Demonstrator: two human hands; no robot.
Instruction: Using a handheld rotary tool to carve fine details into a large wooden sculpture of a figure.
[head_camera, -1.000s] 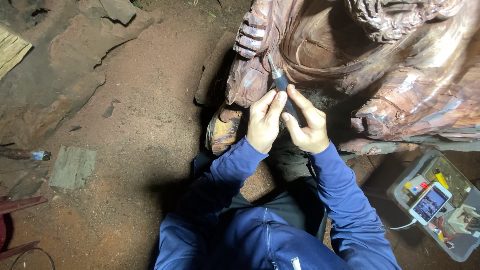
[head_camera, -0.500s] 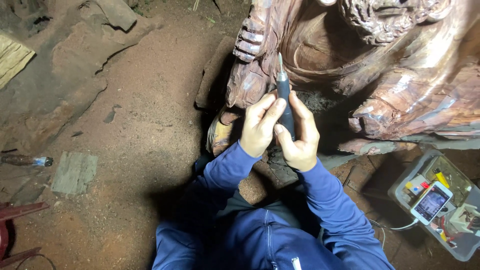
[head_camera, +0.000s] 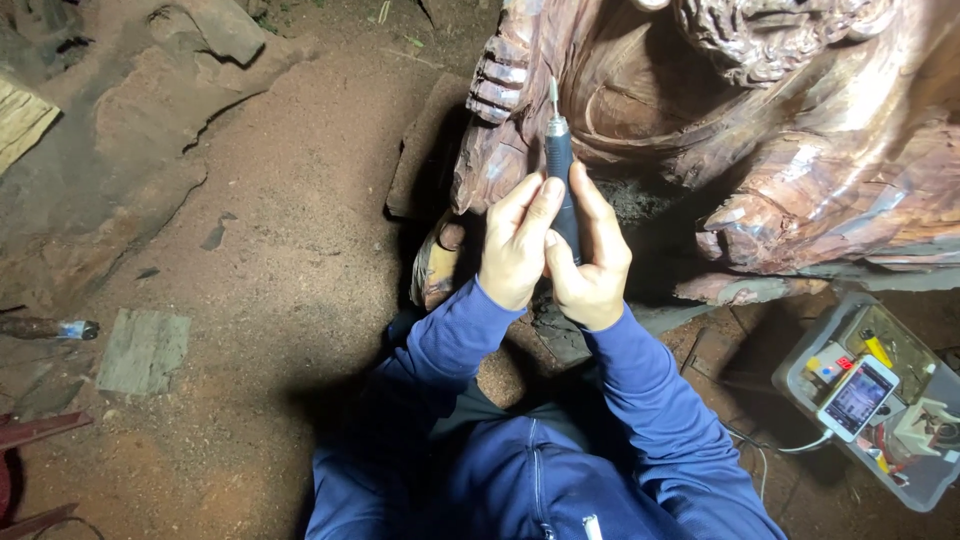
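Wooden carving (head_camera: 760, 150), one rotary tool (head_camera: 560, 175), two hands: left hand (head_camera: 517, 245), right hand (head_camera: 590, 270)

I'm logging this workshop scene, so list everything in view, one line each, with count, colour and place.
Wood carving: one, reddish-brown, glossy, top right.
Rotary tool: one, dark with metal tip, upright, tip at the carving.
Plastic tub: one, clear, lower right, holding small items.
Phone: one, lit screen, lying on the tub.
Wood slab: one, grey, on the ground at left.
Bottle: one, lying at far left.
Dirt ground: reddish-brown.
Sleeves: two, blue.
Left hand: on the tool.
Right hand: gripping the tool.
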